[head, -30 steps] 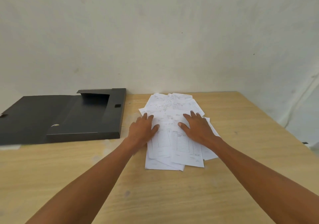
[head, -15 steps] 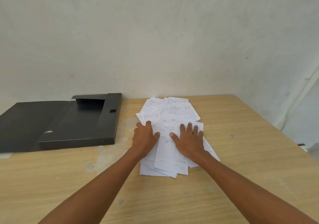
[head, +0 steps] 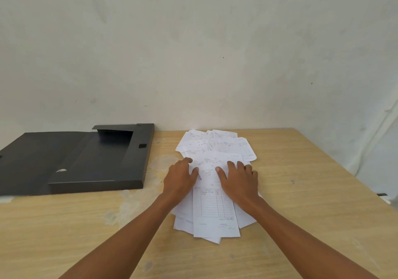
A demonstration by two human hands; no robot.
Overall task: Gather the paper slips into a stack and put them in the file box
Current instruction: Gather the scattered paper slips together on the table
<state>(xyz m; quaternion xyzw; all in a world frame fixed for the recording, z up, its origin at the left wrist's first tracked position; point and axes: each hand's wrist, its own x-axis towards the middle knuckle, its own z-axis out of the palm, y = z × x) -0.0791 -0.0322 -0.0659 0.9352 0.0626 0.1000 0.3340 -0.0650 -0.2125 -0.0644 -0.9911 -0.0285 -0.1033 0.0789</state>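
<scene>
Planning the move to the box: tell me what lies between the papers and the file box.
Nothing visible. Only bare table separates the papers from the open file box on their left. Both hands rest flat on the papers.

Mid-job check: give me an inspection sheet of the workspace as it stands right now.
Surface: wooden table, pale worn patches near the box.
Job's things: paper slips fanned out loosely, not squared; black file box open, lid laid flat to the left, no slips seen inside.
Clutter: nothing seen.
Grippers: left hand and right hand flat on the slips, fingers spread, gripping nothing.
Cables: nothing seen.
Surroundings: plain pale wall behind the table.
</scene>
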